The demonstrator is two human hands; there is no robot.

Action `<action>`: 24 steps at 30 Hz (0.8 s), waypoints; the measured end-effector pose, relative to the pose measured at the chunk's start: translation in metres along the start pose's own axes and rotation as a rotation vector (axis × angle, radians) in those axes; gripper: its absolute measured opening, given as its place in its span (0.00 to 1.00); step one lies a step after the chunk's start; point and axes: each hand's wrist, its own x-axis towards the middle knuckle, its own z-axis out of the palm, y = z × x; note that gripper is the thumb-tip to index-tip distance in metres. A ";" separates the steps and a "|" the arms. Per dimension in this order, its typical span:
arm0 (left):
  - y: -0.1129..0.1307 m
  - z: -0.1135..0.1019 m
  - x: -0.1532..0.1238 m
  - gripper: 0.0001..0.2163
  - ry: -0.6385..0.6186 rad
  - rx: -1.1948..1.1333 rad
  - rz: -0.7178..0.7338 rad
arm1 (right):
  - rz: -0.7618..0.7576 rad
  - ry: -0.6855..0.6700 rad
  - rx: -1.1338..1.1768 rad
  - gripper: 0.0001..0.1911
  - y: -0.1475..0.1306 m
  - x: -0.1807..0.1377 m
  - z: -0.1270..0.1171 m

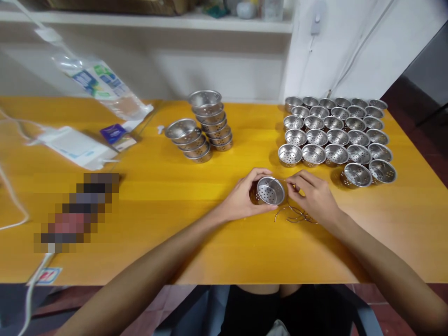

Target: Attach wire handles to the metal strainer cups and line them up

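Steel cup stacks (205, 126) left, cup rows (336, 135) right; wires (296, 215) btwn hands.

Even, bright overhead light; soft short shadows lie under the perforated steel cups (334, 135). The glossy yellow wooden table (168, 196) shows mild sheen. Edges at 9 o'clock blur and bend; one pixelated patch (79, 212).

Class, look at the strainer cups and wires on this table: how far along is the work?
Looks done: rows of cups laid out on the right. In hand: the left hand holds one cup while the right hand brings a thin wire to its rim. Left: two stacks of cups and loose wires on the table.
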 end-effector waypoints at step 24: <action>0.003 -0.001 -0.001 0.26 -0.023 0.206 0.077 | -0.030 -0.105 -0.198 0.13 -0.005 -0.007 -0.001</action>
